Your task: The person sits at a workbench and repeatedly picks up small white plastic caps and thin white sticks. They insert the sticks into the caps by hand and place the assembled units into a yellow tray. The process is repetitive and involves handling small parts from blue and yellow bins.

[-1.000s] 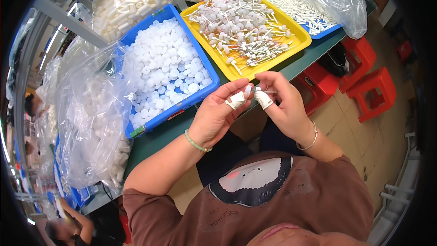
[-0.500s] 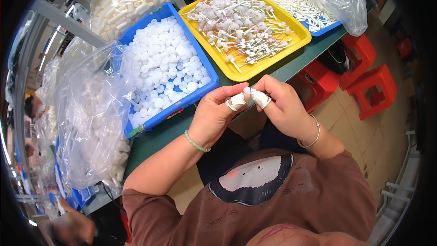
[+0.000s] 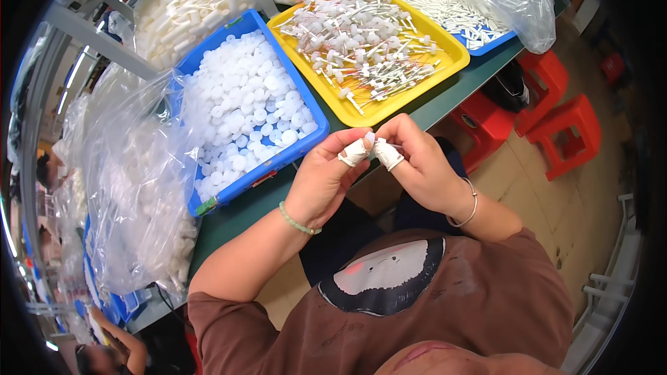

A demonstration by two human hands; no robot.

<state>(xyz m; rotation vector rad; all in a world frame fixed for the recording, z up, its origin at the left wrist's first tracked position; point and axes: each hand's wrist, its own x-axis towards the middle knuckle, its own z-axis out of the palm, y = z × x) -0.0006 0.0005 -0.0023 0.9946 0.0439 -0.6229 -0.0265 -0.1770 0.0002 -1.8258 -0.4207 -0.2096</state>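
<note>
White piece [image 3: 369,137] sits pinched between left hand [image 3: 325,175] and right hand [image 3: 429,172].

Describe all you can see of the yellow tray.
The yellow tray is shallow, plastic-looking and rectangular, with rounded corners and a raised rim. It rests open-topped on the green table, slanted between two blue trays. White pieces with thin reddish wires are heaped inside; some near floor shows bare. Contact with those trays is unclear.

Beyond the left hand [image 3: 323,177] and right hand [image 3: 420,167], on the green flat tabletop [image 3: 222,230], has a blue rectangular plastic tray [image 3: 292,155] left of a yellow rectangular plastic tray [image 3: 389,107].
</note>
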